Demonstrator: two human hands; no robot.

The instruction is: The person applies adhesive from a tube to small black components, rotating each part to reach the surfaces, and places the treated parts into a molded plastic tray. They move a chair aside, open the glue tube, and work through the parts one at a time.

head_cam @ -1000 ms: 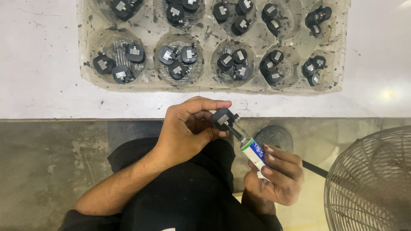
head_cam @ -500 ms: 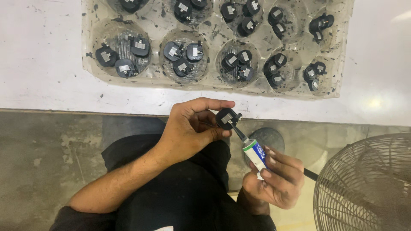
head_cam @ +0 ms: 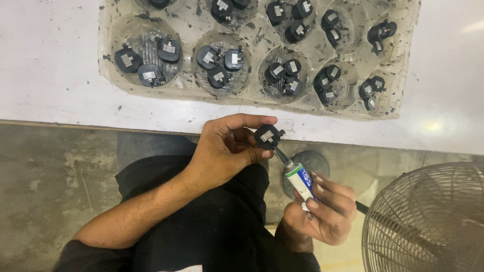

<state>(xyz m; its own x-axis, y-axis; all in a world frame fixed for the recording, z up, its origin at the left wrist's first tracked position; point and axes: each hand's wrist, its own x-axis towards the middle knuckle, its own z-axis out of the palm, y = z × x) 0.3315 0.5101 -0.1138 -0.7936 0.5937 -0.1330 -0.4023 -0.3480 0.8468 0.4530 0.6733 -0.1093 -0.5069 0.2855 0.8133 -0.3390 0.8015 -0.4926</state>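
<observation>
just below the near edge of the white table (head_cam: 60,100), over the person's lap, both hands work in open air; bare concrete floor (head_cam: 45,171) lies to the left of that edge, a wire fan guard (head_cam: 428,221) crowds the lower right. left hand (head_cam: 224,151) closed in a pinch, thumb and fingertips gripping one small black part (head_cam: 267,136) with a metal clip face-up, just under the table edge. right hand (head_cam: 325,214) wrapped around a small white-and-blue tube (head_cam: 300,180), its dark nozzle tip touching the part's lower side. on the table beyond the edge sits a clear plastic tray (head_cam: 398,108) of round cups. front row counted: five cups, three black parts in each; the back row is cut off by the frame, count uncertain.
</observation>
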